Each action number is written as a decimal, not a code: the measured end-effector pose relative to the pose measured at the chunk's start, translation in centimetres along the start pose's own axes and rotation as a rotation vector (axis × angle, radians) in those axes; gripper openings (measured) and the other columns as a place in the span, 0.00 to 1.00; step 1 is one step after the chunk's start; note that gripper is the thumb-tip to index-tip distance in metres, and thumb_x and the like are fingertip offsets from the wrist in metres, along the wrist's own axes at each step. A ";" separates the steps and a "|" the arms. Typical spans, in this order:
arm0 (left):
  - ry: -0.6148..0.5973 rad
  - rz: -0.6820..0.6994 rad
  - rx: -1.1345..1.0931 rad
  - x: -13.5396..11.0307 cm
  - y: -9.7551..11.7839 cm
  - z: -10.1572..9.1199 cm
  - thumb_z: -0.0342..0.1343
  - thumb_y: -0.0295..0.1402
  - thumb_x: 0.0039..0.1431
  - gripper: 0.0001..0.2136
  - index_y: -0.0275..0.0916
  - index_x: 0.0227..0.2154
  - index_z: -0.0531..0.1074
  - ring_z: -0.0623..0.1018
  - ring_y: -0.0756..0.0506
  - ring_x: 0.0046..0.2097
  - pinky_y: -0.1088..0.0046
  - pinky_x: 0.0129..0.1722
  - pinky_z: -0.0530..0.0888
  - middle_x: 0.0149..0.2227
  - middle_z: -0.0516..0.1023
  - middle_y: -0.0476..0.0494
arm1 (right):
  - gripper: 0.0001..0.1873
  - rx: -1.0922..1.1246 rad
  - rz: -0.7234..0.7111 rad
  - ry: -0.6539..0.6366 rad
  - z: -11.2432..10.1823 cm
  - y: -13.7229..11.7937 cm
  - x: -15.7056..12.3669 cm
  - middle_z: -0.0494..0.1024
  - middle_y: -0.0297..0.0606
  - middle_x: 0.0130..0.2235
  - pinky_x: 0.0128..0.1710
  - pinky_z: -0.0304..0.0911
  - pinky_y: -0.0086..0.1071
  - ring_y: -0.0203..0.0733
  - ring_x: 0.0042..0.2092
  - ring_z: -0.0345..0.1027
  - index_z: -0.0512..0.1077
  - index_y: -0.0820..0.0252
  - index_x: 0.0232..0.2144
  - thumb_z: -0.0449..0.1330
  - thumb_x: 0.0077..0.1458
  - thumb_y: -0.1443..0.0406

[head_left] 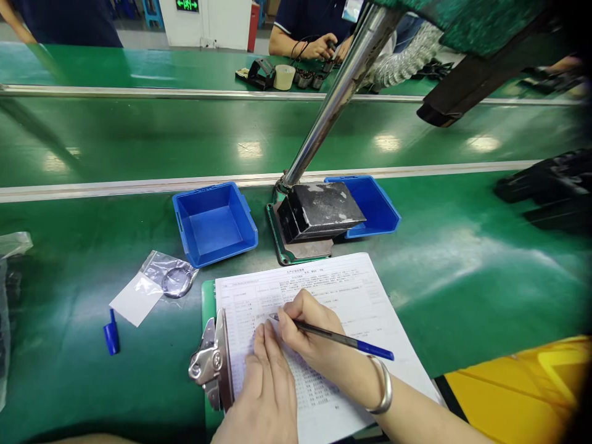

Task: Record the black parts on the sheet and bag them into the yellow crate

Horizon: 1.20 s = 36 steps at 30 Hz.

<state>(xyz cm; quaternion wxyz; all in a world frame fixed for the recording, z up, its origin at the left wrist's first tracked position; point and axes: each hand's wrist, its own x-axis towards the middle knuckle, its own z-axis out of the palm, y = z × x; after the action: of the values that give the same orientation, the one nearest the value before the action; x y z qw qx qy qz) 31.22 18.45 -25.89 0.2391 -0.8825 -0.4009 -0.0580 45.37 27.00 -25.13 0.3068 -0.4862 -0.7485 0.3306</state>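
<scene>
R grip (319, 314) clamped on pen (340, 338); L hand (268, 388) flat on paper (365, 394); bench (462, 296) runs past paper's R edge.

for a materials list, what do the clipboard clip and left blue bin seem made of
Clipboard clip: polished metal by its bright silvery reflections; which metal, I can't tell. Left blue bin: probably molded plastic, slightly glossy, given its even color and rounded corners.

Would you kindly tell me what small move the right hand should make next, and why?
Probably a short stroke on the printed white paper sheet: the right hand grips a slim black pen with a blue end, tip at the sheet, while the left hand rests there.
</scene>
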 end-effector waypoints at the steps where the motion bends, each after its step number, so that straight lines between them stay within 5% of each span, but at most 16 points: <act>1: -0.007 0.002 0.005 0.0 0.0 0.0 0.41 0.31 0.59 0.22 0.20 0.46 0.72 0.78 0.31 0.50 0.45 0.59 0.57 0.47 0.77 0.22 | 0.10 -0.003 0.001 -0.005 0.0 0.0 0.0 0.64 0.26 0.19 0.20 0.54 0.25 0.30 0.19 0.57 0.57 0.55 0.25 0.52 0.59 0.65; 7: 0.001 0.030 -0.009 0.1 -0.1 0.0 0.43 0.31 0.58 0.22 0.17 0.46 0.71 0.78 0.29 0.49 0.44 0.57 0.58 0.46 0.77 0.19 | 0.08 0.006 0.032 -0.074 -0.1 -0.1 0.0 0.70 0.30 0.22 0.22 0.57 0.25 0.32 0.22 0.62 0.59 0.56 0.27 0.52 0.58 0.66; 18: -0.002 0.022 0.002 0.2 0.0 0.1 0.42 0.31 0.58 0.21 0.19 0.45 0.72 0.78 0.29 0.49 0.42 0.60 0.55 0.46 0.78 0.22 | 0.09 -0.016 0.027 -0.080 0.3 0.2 0.2 0.67 0.27 0.20 0.21 0.56 0.25 0.31 0.20 0.59 0.57 0.55 0.26 0.52 0.58 0.65; 27: -0.009 0.027 0.020 0.2 -0.2 0.1 0.42 0.31 0.59 0.22 0.18 0.47 0.71 0.78 0.31 0.48 0.42 0.63 0.53 0.47 0.78 0.21 | 0.11 -0.024 -0.017 0.049 0.2 0.2 -0.1 0.62 0.25 0.18 0.19 0.54 0.24 0.30 0.19 0.56 0.56 0.55 0.25 0.53 0.58 0.66; 36: -0.006 0.040 0.027 0.2 -0.2 0.2 0.42 0.32 0.59 0.22 0.19 0.46 0.72 0.79 0.30 0.48 0.42 0.61 0.55 0.45 0.79 0.22 | 0.09 -0.002 0.037 -0.051 0.1 0.1 0.2 0.69 0.28 0.21 0.21 0.57 0.24 0.31 0.21 0.61 0.59 0.55 0.26 0.53 0.58 0.65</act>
<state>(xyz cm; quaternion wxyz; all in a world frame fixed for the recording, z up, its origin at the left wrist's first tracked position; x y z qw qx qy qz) 31.16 18.79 -25.91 0.2508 -0.8871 -0.3848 -0.0453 45.27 27.16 -25.20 0.2809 -0.4918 -0.7471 0.3479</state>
